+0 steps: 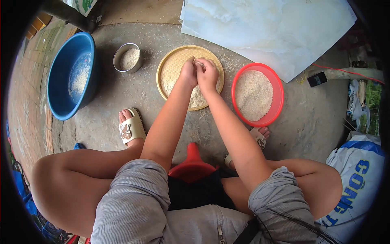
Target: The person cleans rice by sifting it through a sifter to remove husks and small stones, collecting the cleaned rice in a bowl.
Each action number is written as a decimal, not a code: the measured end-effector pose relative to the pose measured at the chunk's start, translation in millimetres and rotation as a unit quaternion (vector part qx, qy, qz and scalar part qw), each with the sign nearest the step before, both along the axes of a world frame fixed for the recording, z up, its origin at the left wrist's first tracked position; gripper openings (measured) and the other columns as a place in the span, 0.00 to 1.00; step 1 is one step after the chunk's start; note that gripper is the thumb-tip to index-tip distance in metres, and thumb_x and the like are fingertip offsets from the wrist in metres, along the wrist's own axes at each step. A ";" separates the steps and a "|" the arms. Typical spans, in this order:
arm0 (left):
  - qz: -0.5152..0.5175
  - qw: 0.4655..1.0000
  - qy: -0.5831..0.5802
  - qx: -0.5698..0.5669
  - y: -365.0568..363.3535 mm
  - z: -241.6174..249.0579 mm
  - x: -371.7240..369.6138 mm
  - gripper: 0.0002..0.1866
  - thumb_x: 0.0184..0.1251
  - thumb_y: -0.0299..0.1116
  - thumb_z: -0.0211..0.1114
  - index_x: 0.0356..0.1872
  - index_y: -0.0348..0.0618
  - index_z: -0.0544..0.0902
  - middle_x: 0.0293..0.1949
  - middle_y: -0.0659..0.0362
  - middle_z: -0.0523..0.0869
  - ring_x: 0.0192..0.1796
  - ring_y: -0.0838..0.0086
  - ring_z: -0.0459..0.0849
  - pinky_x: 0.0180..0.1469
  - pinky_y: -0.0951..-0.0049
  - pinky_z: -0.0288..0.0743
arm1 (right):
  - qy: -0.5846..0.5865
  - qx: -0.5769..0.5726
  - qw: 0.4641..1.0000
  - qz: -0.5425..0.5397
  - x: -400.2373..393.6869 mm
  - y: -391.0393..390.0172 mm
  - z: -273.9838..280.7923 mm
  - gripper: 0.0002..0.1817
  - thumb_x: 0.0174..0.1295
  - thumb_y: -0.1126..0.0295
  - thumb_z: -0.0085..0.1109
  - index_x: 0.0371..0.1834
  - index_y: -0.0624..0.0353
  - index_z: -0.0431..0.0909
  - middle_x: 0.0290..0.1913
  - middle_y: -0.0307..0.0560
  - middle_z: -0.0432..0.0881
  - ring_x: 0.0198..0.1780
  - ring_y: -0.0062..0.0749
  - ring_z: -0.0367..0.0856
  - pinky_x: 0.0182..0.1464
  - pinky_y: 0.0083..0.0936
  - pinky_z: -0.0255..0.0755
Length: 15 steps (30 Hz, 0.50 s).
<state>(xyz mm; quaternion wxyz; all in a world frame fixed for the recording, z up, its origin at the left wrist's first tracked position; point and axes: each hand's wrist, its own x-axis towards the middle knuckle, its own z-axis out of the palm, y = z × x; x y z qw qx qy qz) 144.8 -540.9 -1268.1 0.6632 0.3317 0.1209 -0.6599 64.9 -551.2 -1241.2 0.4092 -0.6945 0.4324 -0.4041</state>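
Observation:
Over a round woven bamboo tray (161,90), my left hand (188,74) and my right hand (208,76) are pressed together, fingers closed. A little pale rice shows between them; the palms are hidden. Loose rice (197,100) lies on the tray below my wrists. Close to its right stands a red plastic basin (278,97) holding a heap of rice (254,94). On the left are a small metal bowl (134,68) with some rice in it and a large blue tub (54,87) with rice along its inside.
Scattered grains lie on the concrete floor (134,91). A large pale sheet (264,28) covers the far right, with a phone (317,79) near it. A red stool (193,166) is under me; a printed white sack (357,175) stands at right.

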 end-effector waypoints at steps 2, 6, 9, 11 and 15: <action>0.008 0.997 0.055 -0.050 5.0 20.8 -9.9 0.23 0.73 0.43 0.37 0.53 0.36 0.72 0.51 0.50 0.76 0.53 0.64 0.75 0.57 0.62 0.69 | 0.041 -0.004 0.998 0.038 -3.5 -1.0 14.2 0.06 0.52 0.76 0.59 0.34 0.62 0.80 0.37 0.51 0.79 0.40 0.45 0.78 0.42 0.32 0.73; 0.034 0.991 0.070 -0.110 4.3 35.9 -13.9 0.23 0.73 0.43 0.35 0.55 0.36 0.70 0.51 0.51 0.77 0.55 0.63 0.75 0.60 0.63 0.69 | 0.103 -0.157 0.977 0.098 -18.1 -5.7 33.5 0.07 0.51 0.75 0.59 0.33 0.60 0.80 0.38 0.48 0.78 0.45 0.44 0.74 0.50 0.34 0.68; 0.055 0.985 0.087 -0.139 -5.5 36.6 -10.0 0.22 0.74 0.40 0.33 0.54 0.36 0.70 0.50 0.51 0.77 0.54 0.63 0.75 0.59 0.65 0.70 | 0.032 -0.187 0.981 0.039 -20.8 -2.3 44.1 0.07 0.50 0.75 0.58 0.34 0.60 0.79 0.40 0.46 0.76 0.47 0.43 0.71 0.53 0.34 0.66; 0.070 0.993 -0.035 -0.091 -12.6 51.3 -12.9 0.19 0.74 0.37 0.37 0.52 0.36 0.72 0.49 0.52 0.78 0.52 0.65 0.77 0.56 0.68 0.73 | 0.017 -0.193 0.981 0.003 -17.8 -8.5 39.7 0.08 0.55 0.73 0.56 0.38 0.62 0.76 0.44 0.47 0.74 0.47 0.41 0.72 0.53 0.34 0.66; 0.008 0.959 -0.282 -0.036 -15.1 90.2 -32.0 0.17 0.74 0.36 0.42 0.46 0.33 0.76 0.43 0.50 0.81 0.46 0.67 0.81 0.52 0.71 0.76 | -0.370 0.343 0.858 -0.096 -16.3 -25.6 52.5 0.17 0.69 0.58 0.39 0.44 0.60 0.71 0.45 0.48 0.75 0.46 0.31 0.74 0.52 0.26 0.68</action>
